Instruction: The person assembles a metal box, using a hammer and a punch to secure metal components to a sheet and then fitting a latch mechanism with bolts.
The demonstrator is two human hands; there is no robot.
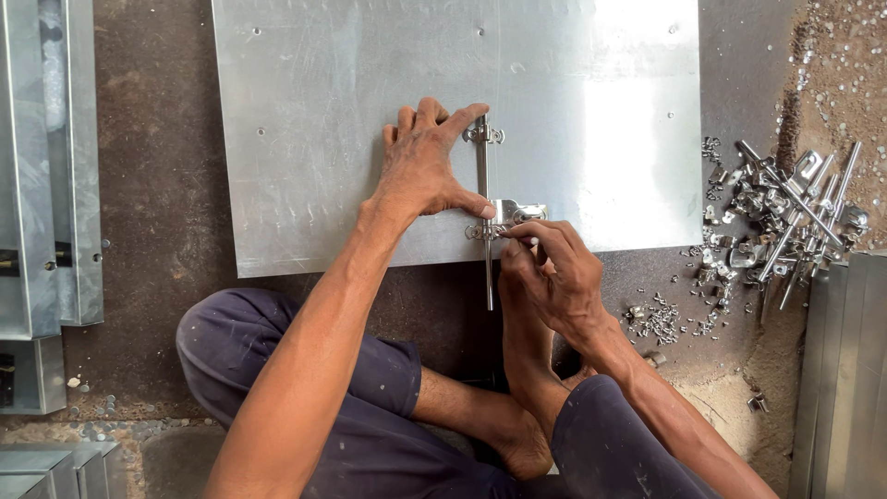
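A large flat metal sheet (333,83) lies on the floor in front of me. A shiny sliding bolt latch (483,180) rests upright on it, its rod reaching past the sheet's near edge. My left hand (423,162) lies flat on the sheet, index finger at the latch's upper bracket (484,135) and thumb pressing beside the rod. My right hand (552,268) pinches a small fastener at the lower bracket (517,214), next to the latch handle. My foot (522,370) sits under the sheet's near edge.
A heap of loose latch bolts and brackets (785,217) lies on the right, with small screws (656,319) scattered nearer me. Folded metal channels (55,166) stand along the left edge and more metal pieces (845,370) at the right. Dusty ground surrounds the sheet.
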